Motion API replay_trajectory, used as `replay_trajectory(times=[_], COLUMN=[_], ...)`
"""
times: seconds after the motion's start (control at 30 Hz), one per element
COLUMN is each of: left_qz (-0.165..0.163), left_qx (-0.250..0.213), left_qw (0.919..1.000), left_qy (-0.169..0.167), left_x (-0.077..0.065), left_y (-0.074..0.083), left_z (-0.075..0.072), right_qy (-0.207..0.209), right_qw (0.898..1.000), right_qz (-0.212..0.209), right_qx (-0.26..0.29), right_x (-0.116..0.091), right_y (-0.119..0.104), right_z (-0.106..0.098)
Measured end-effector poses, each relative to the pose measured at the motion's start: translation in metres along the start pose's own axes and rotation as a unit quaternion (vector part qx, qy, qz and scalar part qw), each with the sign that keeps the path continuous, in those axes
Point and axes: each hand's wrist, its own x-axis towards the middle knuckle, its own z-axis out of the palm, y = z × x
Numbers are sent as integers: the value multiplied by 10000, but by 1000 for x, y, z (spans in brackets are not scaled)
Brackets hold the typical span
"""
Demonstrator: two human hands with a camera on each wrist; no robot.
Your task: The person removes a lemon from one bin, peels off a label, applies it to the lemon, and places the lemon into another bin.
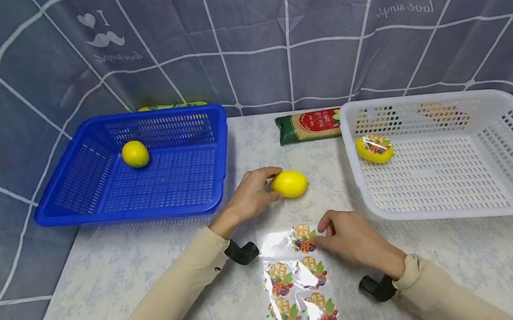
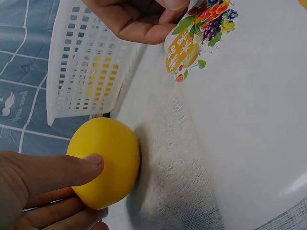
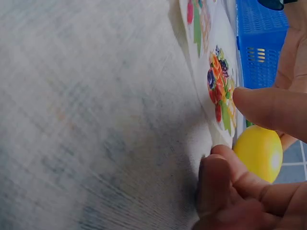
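Observation:
A yellow lemon [image 1: 289, 184] lies past the top of the sticker sheet, its left end gripped by my left hand [image 1: 252, 194]. In the left wrist view the thumb presses the near side of the lemon [image 2: 108, 160], with the other fingers beneath it. My right hand [image 1: 350, 235] pinches the upper right edge of the glossy sticker sheet [image 1: 276, 244]. Its thumb overlaps a fruit-print sticker [image 3: 221, 88] in the right wrist view, and a fingertip is at the sheet's edge. Several more fruit stickers [image 1: 312, 272] fill the lower rows; the sheet's top left space is blank.
At the left stands a blue basket [image 1: 168, 211] with one plain lemon [image 1: 135, 154] inside. A white basket [image 1: 428, 213] at the right holds a lemon with a fruit sticker [image 1: 374, 148]. Behind, a green and red packet [image 1: 309, 126] lies near the grey curtain [image 1: 263, 79].

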Motion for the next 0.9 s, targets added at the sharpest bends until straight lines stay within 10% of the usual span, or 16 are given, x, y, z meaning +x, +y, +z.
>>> replay_trajectory(times=[0.27,0.5,0.9], left_qz=[-42,46,1035], left_qx=[-31,130,-395], left_qw=[10000,9999,9938], left_qy=[-24,104,-126], left_x=[1,-6,-50], left_y=[-1,4,39], left_z=[0,-6,-33], right_qy=[-339,-835,-853], right_qw=[9940,9570,9291], right_qz=[-147,-374,-599], right_qx=[1029,2752,3548], right_x=[6,5,-5], right_y=[8,8,-2], right_z=[2,0,-11])
